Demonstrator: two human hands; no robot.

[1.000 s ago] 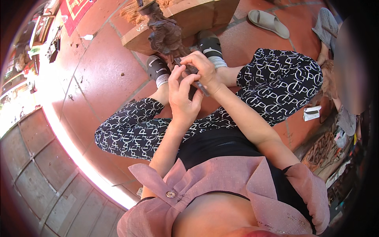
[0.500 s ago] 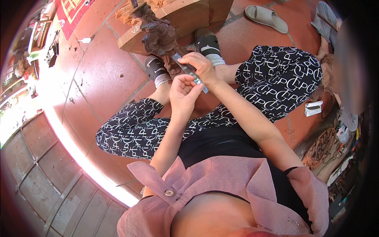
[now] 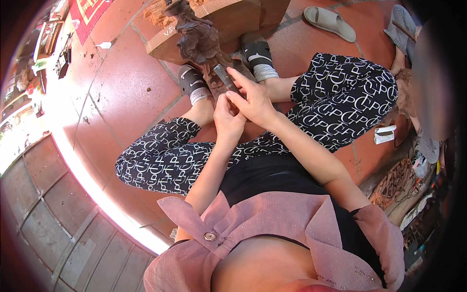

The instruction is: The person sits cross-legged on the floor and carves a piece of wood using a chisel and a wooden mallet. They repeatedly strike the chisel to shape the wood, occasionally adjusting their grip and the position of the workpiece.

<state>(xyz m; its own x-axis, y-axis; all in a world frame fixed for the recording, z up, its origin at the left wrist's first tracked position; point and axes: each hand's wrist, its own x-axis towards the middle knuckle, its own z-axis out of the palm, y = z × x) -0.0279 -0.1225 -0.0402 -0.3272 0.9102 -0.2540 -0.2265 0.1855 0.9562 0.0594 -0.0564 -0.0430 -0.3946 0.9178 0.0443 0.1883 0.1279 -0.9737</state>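
The right hand [image 3: 255,102] holds a dark flat strip [image 3: 224,76] between thumb and fingers, its far end angled toward a carved wooden figure [image 3: 198,43] that stands between two sandals [image 3: 258,53]. The left hand [image 3: 228,120], fingers curled, presses close beside it; whether it also grips the strip cannot be told. Beyond the figure sits a wooden block [image 3: 238,24]; a gray slipper [image 3: 331,23] lies far right on the tiled floor [image 3: 131,90].

Carving [image 3: 197,44] between left foot [image 3: 198,83] and right foot [image 3: 258,52]; block [image 3: 233,22] behind. Slipper [image 3: 329,23] right of block. Packet [image 3: 385,137] right of right thigh [image 3: 348,114] (both on floor [image 3: 131,87]: slipper, packet).
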